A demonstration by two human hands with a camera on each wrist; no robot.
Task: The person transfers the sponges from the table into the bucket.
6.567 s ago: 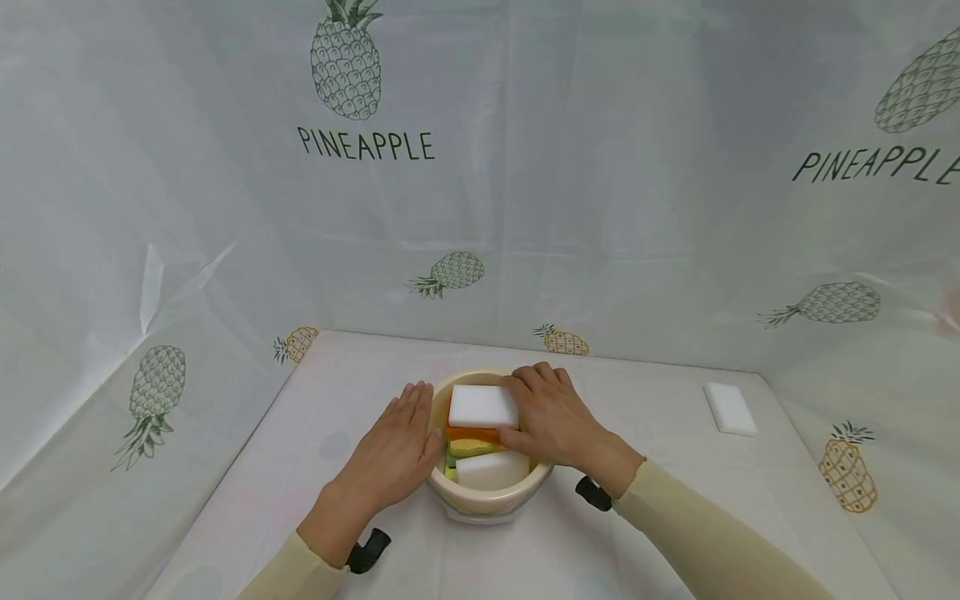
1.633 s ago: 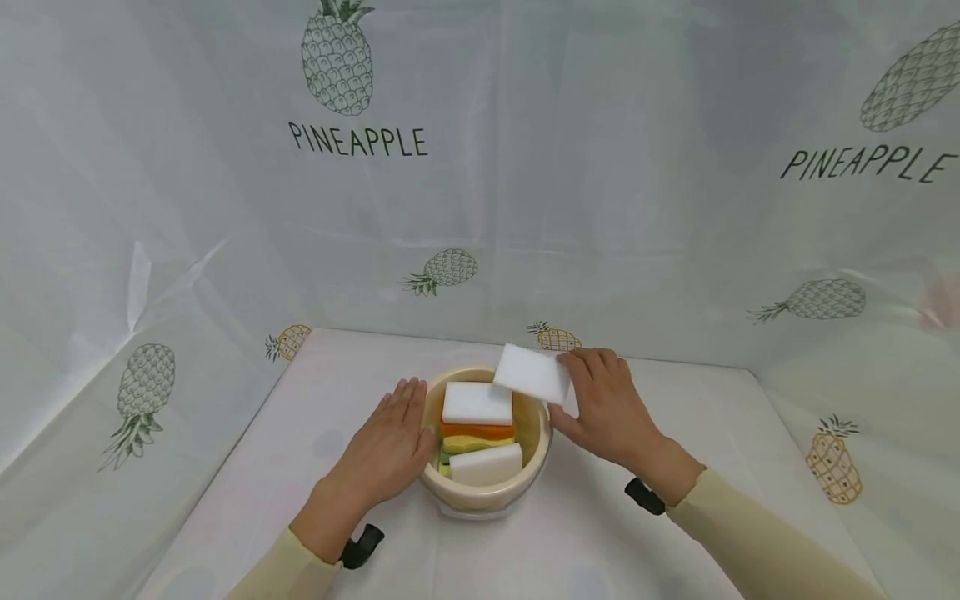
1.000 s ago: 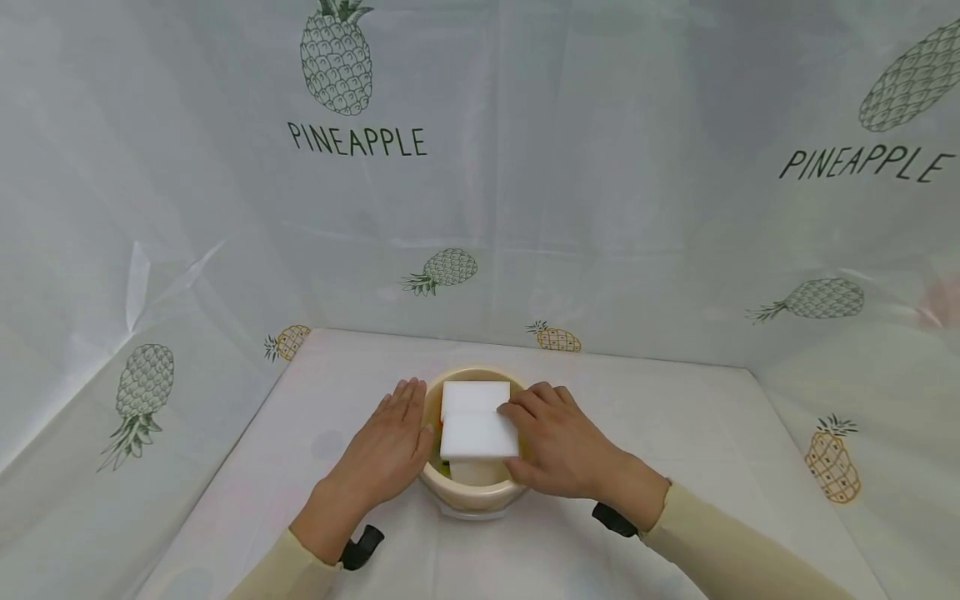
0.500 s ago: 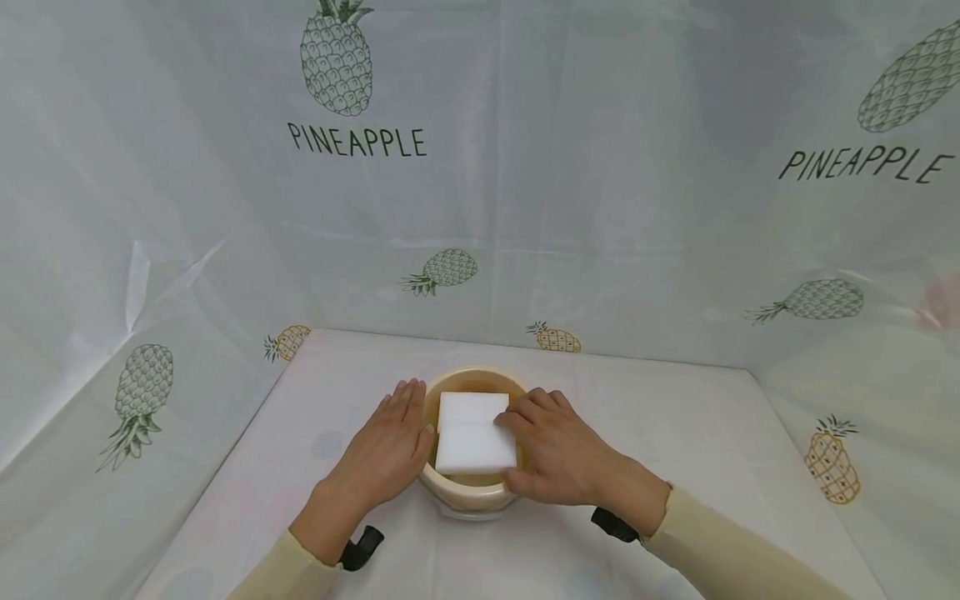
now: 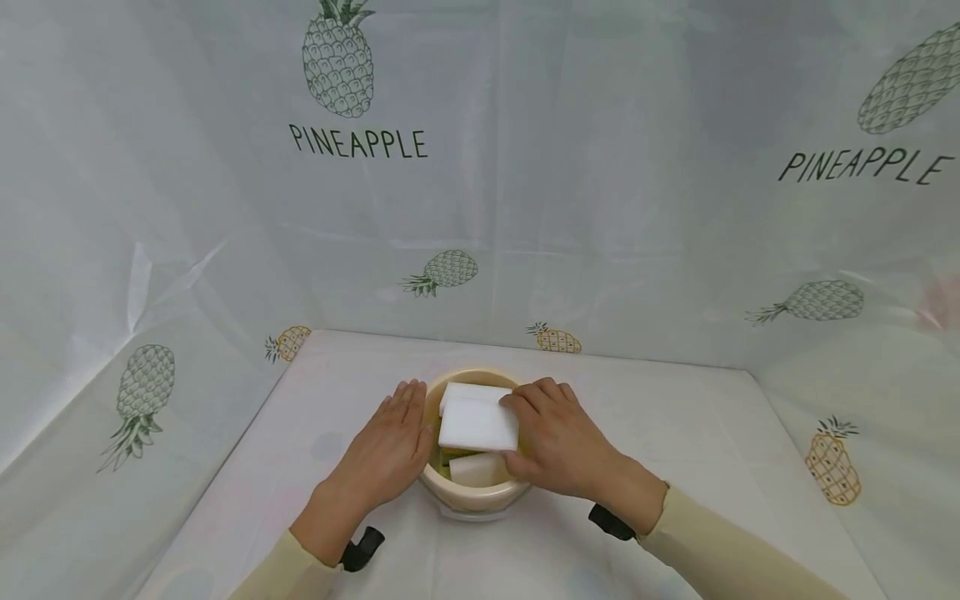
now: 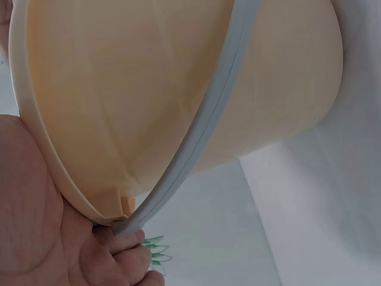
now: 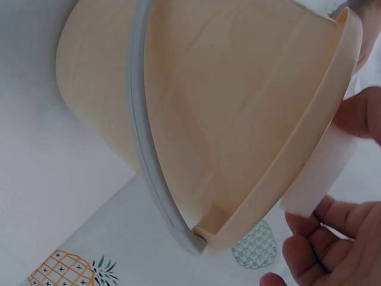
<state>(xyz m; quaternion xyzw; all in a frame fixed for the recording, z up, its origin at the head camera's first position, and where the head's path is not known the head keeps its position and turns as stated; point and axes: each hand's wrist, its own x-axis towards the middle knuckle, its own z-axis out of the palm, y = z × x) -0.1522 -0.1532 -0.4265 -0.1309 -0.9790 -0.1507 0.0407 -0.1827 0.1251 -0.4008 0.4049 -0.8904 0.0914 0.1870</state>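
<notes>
A cream bucket point(image 5: 477, 498) with a grey handle point(image 6: 196, 125) stands on the table, sponges inside it. My right hand point(image 5: 562, 433) pinches a white block sponge point(image 5: 478, 423) between thumb and fingers at the bucket's mouth. In the right wrist view the edge of this white sponge point(image 7: 315, 173) shows beyond the rim, between the thumb and fingers. Behind it lies another white sponge; a white piece point(image 5: 476, 471) sits at the near side. Yellow and green edges are partly hidden below. My left hand point(image 5: 382, 446) rests straight-fingered against the bucket's left rim.
A white sheet with pineapple prints hangs behind and at both sides. The pale table point(image 5: 660, 425) extends to the right of the bucket. Each wrist wears a black strap mount point(image 5: 363, 548).
The white sponge from the table's right side is now in my right hand at the bucket. In the last half second it has shifted away from the near rim. My left hand stays put.
</notes>
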